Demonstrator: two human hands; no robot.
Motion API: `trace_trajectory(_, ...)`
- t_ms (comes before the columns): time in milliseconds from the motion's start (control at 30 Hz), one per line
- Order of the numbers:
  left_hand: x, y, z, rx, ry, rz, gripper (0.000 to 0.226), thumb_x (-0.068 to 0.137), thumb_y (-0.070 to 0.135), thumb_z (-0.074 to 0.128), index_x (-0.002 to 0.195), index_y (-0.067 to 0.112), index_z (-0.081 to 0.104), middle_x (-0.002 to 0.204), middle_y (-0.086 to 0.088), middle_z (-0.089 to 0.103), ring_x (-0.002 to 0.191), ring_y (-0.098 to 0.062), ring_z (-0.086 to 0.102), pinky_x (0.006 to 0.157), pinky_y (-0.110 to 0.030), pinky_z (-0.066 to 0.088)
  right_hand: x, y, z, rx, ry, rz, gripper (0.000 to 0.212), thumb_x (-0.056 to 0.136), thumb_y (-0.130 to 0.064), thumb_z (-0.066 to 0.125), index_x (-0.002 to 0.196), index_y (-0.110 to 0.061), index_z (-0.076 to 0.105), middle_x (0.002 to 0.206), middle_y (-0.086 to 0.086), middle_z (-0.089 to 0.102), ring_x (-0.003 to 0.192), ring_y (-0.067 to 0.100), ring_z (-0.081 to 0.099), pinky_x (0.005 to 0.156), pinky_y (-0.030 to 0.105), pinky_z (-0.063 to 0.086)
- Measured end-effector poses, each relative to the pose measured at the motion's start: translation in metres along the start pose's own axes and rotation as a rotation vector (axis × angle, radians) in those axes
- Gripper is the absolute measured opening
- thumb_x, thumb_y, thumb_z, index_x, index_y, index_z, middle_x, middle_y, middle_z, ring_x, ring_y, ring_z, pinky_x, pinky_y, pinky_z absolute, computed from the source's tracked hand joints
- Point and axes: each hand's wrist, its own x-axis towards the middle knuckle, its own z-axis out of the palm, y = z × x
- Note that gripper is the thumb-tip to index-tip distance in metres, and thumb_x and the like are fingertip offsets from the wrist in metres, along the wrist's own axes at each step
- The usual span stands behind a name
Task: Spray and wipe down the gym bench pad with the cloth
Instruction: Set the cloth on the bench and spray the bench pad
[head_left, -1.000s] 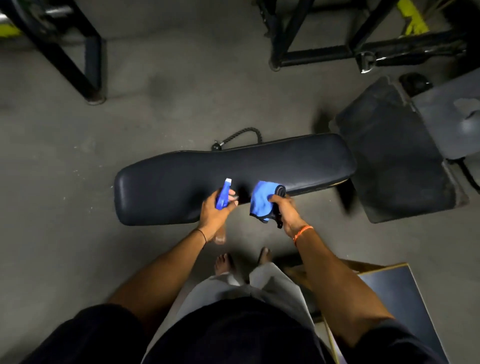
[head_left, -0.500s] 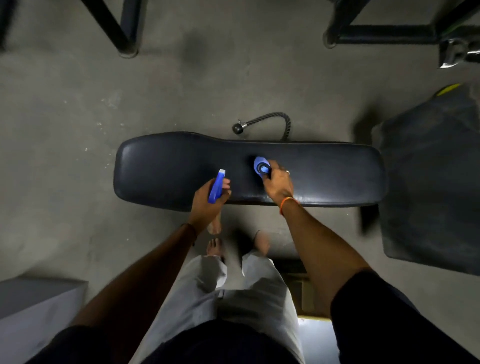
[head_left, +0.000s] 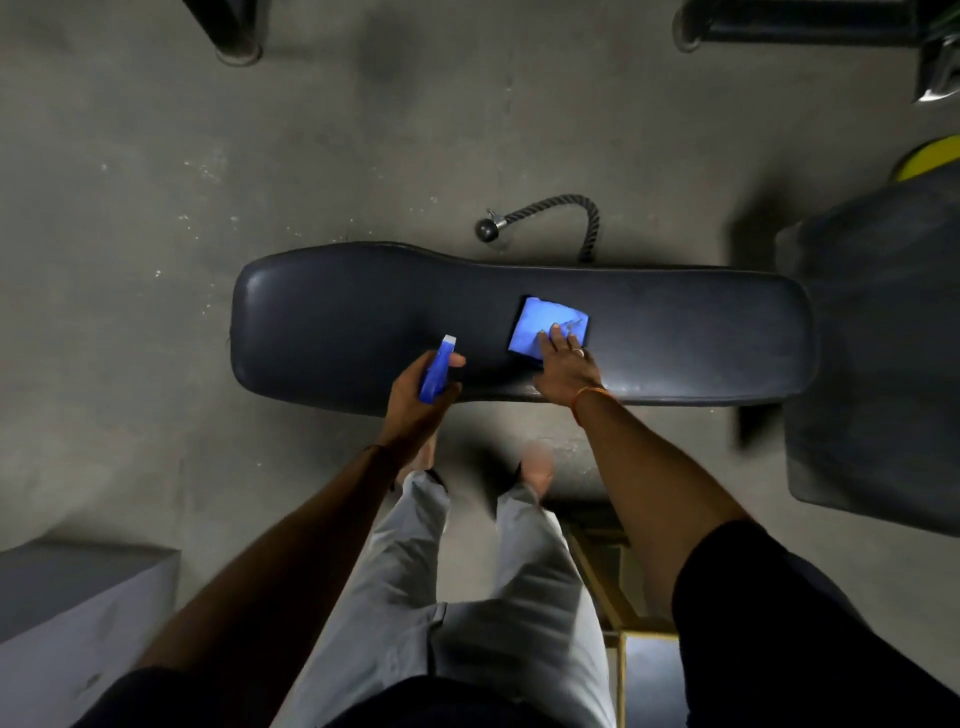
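The bench pad lies across the floor in front of the person. The blue cloth lies flat near the middle of the pad, and the right hand presses on its near edge with fingers spread. The left hand is closed around the spray bottle, over the pad's near edge. I judge wiping is starting; next the cloth must slide along the pad with steady pressure

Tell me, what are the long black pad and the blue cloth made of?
The bench pad looks like smooth vinyl or leather over padding: it is glossy, with soft rounded edges. The blue cloth looks like soft, matte fabric, perhaps microfiber: it lies flat with small creases.
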Motion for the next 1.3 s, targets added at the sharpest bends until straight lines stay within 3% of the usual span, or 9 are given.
trace_trajectory(67, 0.0, -0.002, -0.011, -0.003, -0.023, -0.004, 0.026, 0.09, 0.007, 0.066, 0.114, 0.015, 0.067, 0.111, -0.005, 0.07, 0.101, -0.023, 0.068, 0.09, -0.032, 0.056, -0.003, -0.011, -0.002, 0.051, 0.06, 0.034, 0.072, 0.098, -0.029, 0.055, 0.16, -0.012, 0.022, 0.17, 0.012, 0.011, 0.157, 0.033, 0.006, 0.127, 0.042, 0.012)
trace_trajectory(133, 0.001, -0.004, -0.023, -0.017, -0.05, -0.018, 0.02, 0.092, 0.005, 0.067, 0.111, 0.008, 0.067, 0.105, -0.002, 0.071, 0.095, -0.012, 0.069, 0.085, -0.024, 0.056, -0.005, -0.023, -0.001, 0.102, 0.093, 0.056, 0.07, 0.097, -0.028, 0.056, 0.158, -0.009, 0.027, 0.168, 0.013, 0.017, 0.157, 0.033, 0.007, 0.127, 0.042, 0.013)
trace_trajectory(267, 0.008, -0.009, -0.046, -0.013, -0.058, -0.03, 0.017, 0.092, 0.009, 0.071, 0.107, 0.003, 0.067, 0.095, 0.0, 0.069, 0.082, 0.001, 0.065, 0.076, -0.012, 0.052, -0.009, -0.041, 0.005, 0.128, 0.079, 0.142, 0.074, 0.099, -0.032, 0.055, 0.161, -0.012, 0.02, 0.171, 0.009, 0.01, 0.158, 0.031, -0.001, 0.128, 0.043, 0.012)
trace_trajectory(400, 0.017, -0.018, -0.067, -0.027, -0.076, -0.045, 0.017, 0.092, 0.015, 0.072, 0.104, 0.005, 0.067, 0.095, -0.011, 0.068, 0.081, -0.009, 0.063, 0.075, -0.014, 0.054, -0.004, -0.055, 0.007, 0.094, 0.103, 0.204, 0.077, 0.097, -0.031, 0.055, 0.161, -0.009, 0.018, 0.17, 0.011, 0.011, 0.158, 0.033, 0.002, 0.129, 0.042, 0.01)
trace_trajectory(533, 0.023, -0.024, -0.078, 0.021, -0.062, -0.044, 0.019, 0.092, 0.023, 0.073, 0.098, 0.007, 0.066, 0.082, 0.0, 0.064, 0.069, 0.001, 0.058, 0.07, -0.012, 0.051, 0.0, -0.068, 0.009, 0.088, 0.123, 0.267, 0.078, 0.097, -0.028, 0.055, 0.161, -0.008, 0.017, 0.17, 0.012, 0.012, 0.158, 0.034, 0.003, 0.129, 0.044, 0.01)
trace_trajectory(733, 0.03, -0.039, -0.077, 0.097, -0.014, -0.027, 0.022, 0.087, 0.033, 0.077, 0.086, 0.014, 0.066, 0.076, 0.001, 0.065, 0.068, -0.008, 0.059, 0.074, -0.029, 0.052, 0.006, -0.079, 0.02, 0.132, 0.226, 0.306, 0.075, 0.092, -0.019, 0.057, 0.158, -0.005, 0.023, 0.169, 0.013, 0.016, 0.157, 0.035, 0.007, 0.128, 0.046, 0.012)
trace_trajectory(900, 0.03, -0.042, -0.06, 0.019, -0.018, -0.033, 0.016, 0.094, 0.03, 0.07, 0.099, 0.015, 0.069, 0.092, -0.008, 0.071, 0.085, -0.025, 0.068, 0.082, -0.042, 0.057, 0.008, -0.085, 0.025, 0.171, 0.346, 0.234, 0.071, 0.089, -0.013, 0.059, 0.155, -0.004, 0.033, 0.165, 0.015, 0.024, 0.154, 0.037, 0.018, 0.125, 0.046, 0.023)
trace_trajectory(1100, 0.03, -0.034, -0.043, -0.12, -0.018, -0.106, 0.024, 0.095, 0.012, 0.066, 0.116, 0.025, 0.067, 0.116, 0.0, 0.07, 0.105, -0.015, 0.069, 0.094, -0.036, 0.059, 0.012, -0.091, 0.015, 0.317, 0.396, -0.024, 0.061, 0.088, -0.004, 0.053, 0.148, -0.007, 0.048, 0.157, 0.013, 0.043, 0.146, 0.031, 0.037, 0.122, 0.038, 0.03)
trace_trajectory(1300, 0.034, -0.041, -0.048, -0.006, 0.045, -0.119, 0.008, 0.093, 0.026, 0.071, 0.097, 0.02, 0.067, 0.088, 0.001, 0.068, 0.08, -0.014, 0.066, 0.08, -0.03, 0.055, 0.039, -0.106, 0.006, 0.286, 0.354, -0.141, 0.057, 0.091, -0.005, 0.051, 0.148, -0.01, 0.05, 0.157, 0.009, 0.045, 0.144, 0.028, 0.042, 0.119, 0.035, 0.033)
